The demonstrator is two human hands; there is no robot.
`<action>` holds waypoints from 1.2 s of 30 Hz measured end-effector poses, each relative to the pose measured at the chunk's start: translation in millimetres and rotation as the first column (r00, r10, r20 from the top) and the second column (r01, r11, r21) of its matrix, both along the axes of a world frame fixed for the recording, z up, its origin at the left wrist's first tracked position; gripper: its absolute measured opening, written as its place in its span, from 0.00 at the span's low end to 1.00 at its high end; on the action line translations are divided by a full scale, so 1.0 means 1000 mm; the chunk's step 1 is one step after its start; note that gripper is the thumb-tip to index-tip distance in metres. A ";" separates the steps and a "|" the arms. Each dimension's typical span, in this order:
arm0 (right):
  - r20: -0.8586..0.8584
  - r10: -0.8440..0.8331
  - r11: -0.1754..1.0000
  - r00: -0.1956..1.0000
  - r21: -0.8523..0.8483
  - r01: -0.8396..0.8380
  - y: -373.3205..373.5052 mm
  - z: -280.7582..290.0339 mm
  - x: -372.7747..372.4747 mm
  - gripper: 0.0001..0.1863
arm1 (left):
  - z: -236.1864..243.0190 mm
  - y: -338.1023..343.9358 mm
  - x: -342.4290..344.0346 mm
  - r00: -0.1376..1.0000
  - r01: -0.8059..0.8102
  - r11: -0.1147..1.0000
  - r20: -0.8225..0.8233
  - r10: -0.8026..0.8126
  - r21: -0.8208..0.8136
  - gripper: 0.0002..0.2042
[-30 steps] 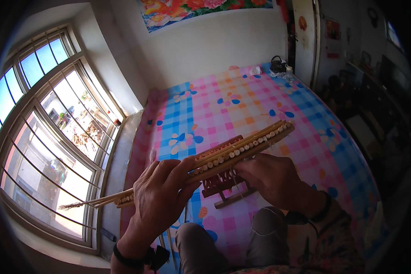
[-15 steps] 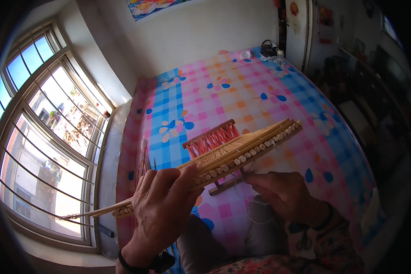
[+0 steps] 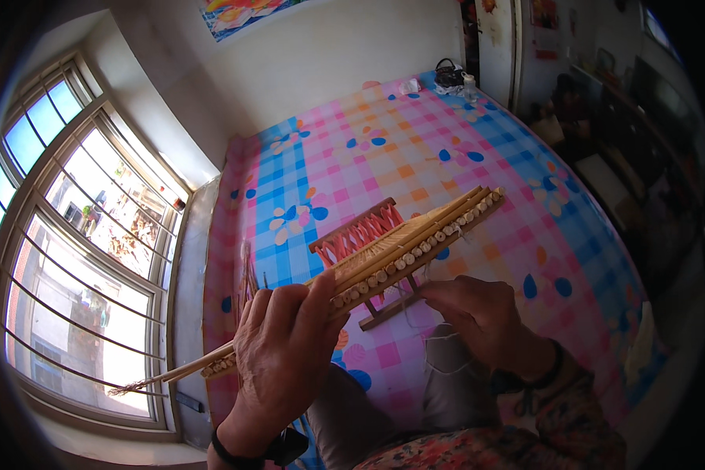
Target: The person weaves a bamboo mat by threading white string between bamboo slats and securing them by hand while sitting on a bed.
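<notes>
A mat of pale plant stalks (image 3: 431, 233) laid side by side slants across the middle, rising to the right. A row of round, whitish cut ends shows along its near edge. My left hand (image 3: 282, 341) is wrapped round the mat's left part, thumb on top. Longer stalks with a frayed tip (image 3: 129, 386) stick out left of that hand. Below the mat's edge, my right hand (image 3: 478, 313) is pinched on a thin pale thread (image 3: 446, 338), which loops down over my knee. Whether a needle is in those fingers cannot be made out.
A small folding stool with red straps (image 3: 360, 239) stands behind and under the mat. The bed cover (image 3: 415, 168) is checked pink, blue and orange. A barred window (image 3: 94, 235) lies to the left. A black bag (image 3: 449, 74) and a bottle (image 3: 469, 88) sit at the far corner.
The whole view has shifted slightly. My left hand still holds the mat, and my right hand stays under its edge, its fingers a little higher.
</notes>
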State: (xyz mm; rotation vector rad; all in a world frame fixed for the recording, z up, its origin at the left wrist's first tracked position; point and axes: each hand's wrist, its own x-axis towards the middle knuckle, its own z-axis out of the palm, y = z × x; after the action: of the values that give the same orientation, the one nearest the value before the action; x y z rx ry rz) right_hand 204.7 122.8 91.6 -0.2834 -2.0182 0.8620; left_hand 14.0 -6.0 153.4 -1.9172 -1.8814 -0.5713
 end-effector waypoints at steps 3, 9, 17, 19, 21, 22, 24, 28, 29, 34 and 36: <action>0.003 0.023 0.998 1.000 -0.054 -0.023 -0.001 0.001 0.002 0.12 | 0.000 0.000 0.002 1.000 -0.005 1.000 -0.014 0.005 0.000 0.24; 0.028 -0.007 0.997 1.000 0.074 0.005 0.001 -0.003 0.005 0.13 | -0.005 0.000 0.007 0.998 -0.003 1.000 -0.057 0.003 -0.007 0.24; 0.047 0.000 0.995 0.999 0.104 -0.005 -0.001 -0.010 0.004 0.13 | -0.008 -0.002 0.007 0.995 0.027 0.999 -0.094 -0.025 0.020 0.24; -0.001 0.008 0.994 1.000 0.109 -0.008 -0.001 -0.011 0.003 0.12 | -0.008 -0.005 0.007 0.994 0.028 0.999 -0.104 -0.025 0.025 0.24; 0.017 0.013 0.996 1.000 0.083 -0.015 -0.002 -0.014 0.002 0.12 | -0.011 -0.005 0.006 0.994 0.034 0.999 -0.100 -0.031 0.020 0.24; 0.033 0.017 0.998 0.999 0.059 -0.019 -0.003 -0.015 0.001 0.12 | -0.012 -0.005 0.005 0.994 0.041 0.999 -0.098 -0.040 0.017 0.24; 0.038 0.016 0.998 0.999 0.060 -0.018 -0.005 -0.013 0.001 0.13 | -0.012 -0.007 0.004 0.993 0.046 0.999 -0.106 -0.044 0.017 0.24; 0.040 0.028 0.998 0.999 0.060 -0.031 -0.006 -0.015 0.000 0.12 | -0.012 -0.009 0.004 0.993 0.063 0.998 -0.100 -0.062 0.014 0.23; 0.042 0.030 0.998 0.999 0.060 -0.033 -0.006 -0.013 0.000 0.12 | -0.012 -0.009 0.004 0.993 0.062 0.998 -0.098 -0.060 0.015 0.23; 0.023 0.050 0.998 0.998 0.039 -0.051 -0.008 -0.011 -0.003 0.11 | -0.014 -0.012 0.001 0.992 0.079 0.997 -0.102 -0.078 0.007 0.23; 0.039 0.055 0.998 0.998 0.035 -0.057 -0.009 -0.010 -0.003 0.11 | -0.013 -0.013 0.001 0.992 0.087 0.996 -0.093 -0.086 0.007 0.24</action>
State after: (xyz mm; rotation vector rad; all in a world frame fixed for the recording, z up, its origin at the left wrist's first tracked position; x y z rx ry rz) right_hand 201.8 113.8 81.5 -0.2252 -2.0839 0.8594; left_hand 15.2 -18.9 140.0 -1.9914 -1.7418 -0.5090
